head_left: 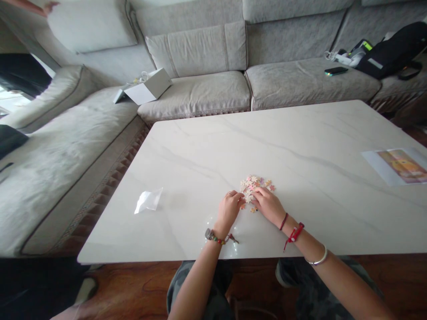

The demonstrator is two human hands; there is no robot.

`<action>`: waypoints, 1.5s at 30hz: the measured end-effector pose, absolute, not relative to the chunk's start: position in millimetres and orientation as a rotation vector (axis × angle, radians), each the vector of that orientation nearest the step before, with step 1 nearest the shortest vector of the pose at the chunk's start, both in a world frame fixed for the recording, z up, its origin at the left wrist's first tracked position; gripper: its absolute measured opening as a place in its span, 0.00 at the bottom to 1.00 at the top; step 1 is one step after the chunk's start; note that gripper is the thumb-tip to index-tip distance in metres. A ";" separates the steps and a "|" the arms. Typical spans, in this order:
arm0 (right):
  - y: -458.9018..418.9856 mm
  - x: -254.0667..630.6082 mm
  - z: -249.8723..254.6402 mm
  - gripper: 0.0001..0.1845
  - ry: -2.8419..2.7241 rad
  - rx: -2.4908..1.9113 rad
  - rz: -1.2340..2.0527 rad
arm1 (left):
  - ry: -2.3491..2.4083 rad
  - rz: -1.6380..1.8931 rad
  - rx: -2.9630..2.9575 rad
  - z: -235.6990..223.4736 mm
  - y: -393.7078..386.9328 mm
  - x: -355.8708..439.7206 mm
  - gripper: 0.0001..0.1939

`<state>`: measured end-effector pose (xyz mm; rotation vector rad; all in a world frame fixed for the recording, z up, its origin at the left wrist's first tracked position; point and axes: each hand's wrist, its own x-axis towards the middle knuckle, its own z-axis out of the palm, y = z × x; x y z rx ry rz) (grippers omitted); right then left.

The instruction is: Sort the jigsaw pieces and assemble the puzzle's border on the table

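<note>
- My left hand (228, 209) is palm down, knuckles up, its fingers curled inward.
- My right hand (268, 205) is palm down too, fingers reaching toward the left hand, just beside it.
- My left forearm (196, 275) and right forearm (333, 278) angle inward from below.
- My fingertips look small from here; I can't quite tell whether either hand is pinching.

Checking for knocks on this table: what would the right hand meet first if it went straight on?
The pile of jigsaw pieces. The right hand points forward and inward, and its fingers lie at the pile's near edge. Depth is hard to judge, so they may be touching it.
</note>
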<state>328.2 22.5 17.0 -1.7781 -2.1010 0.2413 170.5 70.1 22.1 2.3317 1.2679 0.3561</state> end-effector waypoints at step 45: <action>39.7 333.5 15.5 0.07 -1.695 -1.683 0.592 | 1.358 0.355 2.285 15.7 106.2 190.2 0.08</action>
